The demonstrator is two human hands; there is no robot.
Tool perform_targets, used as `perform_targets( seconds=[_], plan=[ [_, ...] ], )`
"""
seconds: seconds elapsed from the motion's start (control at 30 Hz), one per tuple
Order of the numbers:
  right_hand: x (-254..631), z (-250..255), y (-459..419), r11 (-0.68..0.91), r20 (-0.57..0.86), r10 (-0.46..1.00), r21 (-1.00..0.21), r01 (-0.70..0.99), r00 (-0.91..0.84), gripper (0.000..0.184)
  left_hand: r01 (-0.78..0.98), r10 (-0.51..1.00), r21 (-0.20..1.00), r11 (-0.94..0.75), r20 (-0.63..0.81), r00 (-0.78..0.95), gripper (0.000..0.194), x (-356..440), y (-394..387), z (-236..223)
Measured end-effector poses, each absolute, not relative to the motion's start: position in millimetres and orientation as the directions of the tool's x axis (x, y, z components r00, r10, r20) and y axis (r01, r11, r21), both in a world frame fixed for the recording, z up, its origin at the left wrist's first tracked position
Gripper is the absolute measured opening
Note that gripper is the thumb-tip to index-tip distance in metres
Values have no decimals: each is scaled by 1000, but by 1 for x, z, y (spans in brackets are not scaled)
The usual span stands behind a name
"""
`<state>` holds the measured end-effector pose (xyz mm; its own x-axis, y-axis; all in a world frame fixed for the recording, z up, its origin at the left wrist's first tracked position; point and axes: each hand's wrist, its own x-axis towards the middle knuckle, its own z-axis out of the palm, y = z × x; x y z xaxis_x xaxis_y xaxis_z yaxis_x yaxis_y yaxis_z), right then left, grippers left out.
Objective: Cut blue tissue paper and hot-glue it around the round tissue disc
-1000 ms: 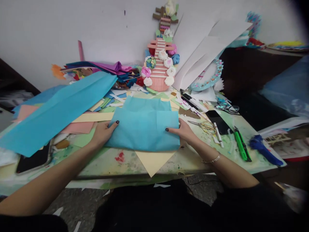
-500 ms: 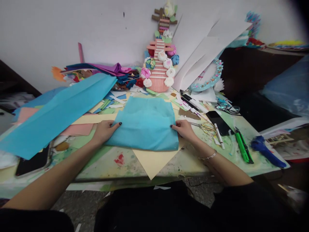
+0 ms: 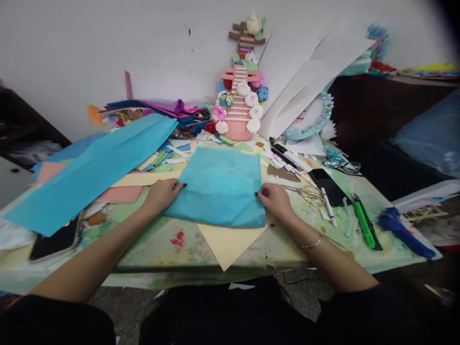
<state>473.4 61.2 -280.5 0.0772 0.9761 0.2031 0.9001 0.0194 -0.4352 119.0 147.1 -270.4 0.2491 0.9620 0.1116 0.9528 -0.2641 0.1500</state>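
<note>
Folded blue tissue sheet (image 3: 219,191): mid-bench, over cream paper (image 3: 224,244)
Left hand (image 3: 166,194): pinching its left edge
Right hand (image 3: 275,197): pinching its right edge
Beside right hand: gold-handled scissors (image 3: 312,195)

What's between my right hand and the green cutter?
Gold-handled scissors, a white pen and a clear strip lie between the right hand and the green cutter in the head view.
</note>
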Motion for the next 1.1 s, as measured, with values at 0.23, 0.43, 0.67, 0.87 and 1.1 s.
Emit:
perform_targets(
  seconds=[0.23, 0.43, 0.67, 0.87, 1.1],
  plan=[
    [476, -288, 68, 48, 233, 971, -424, 905, 57, 12, 981, 971, 71, -179, 171, 165, 35, 128, 138, -261],
    [477, -290, 69, 49, 217, 975, -442, 895, 54, 12, 771, 684, 77, -633, 521, 510, 38, 167, 103, -249],
    [478, -286, 70, 66, 220, 974, -505, 861, 54, 11, 506, 491, -27, -862, 201, 847, 56, 220, 100, -263],
    [482, -293, 72, 56, 229, 968, -590, 805, 100, 19, 568, 560, -62, -821, 111, 821, 68, 225, 113, -273],
    [485, -290, 75, 38, 177, 978, -661, 749, 107, 30, 572, 565, -50, -819, 99, 819, 67, 225, 112, -275]
  ],
)
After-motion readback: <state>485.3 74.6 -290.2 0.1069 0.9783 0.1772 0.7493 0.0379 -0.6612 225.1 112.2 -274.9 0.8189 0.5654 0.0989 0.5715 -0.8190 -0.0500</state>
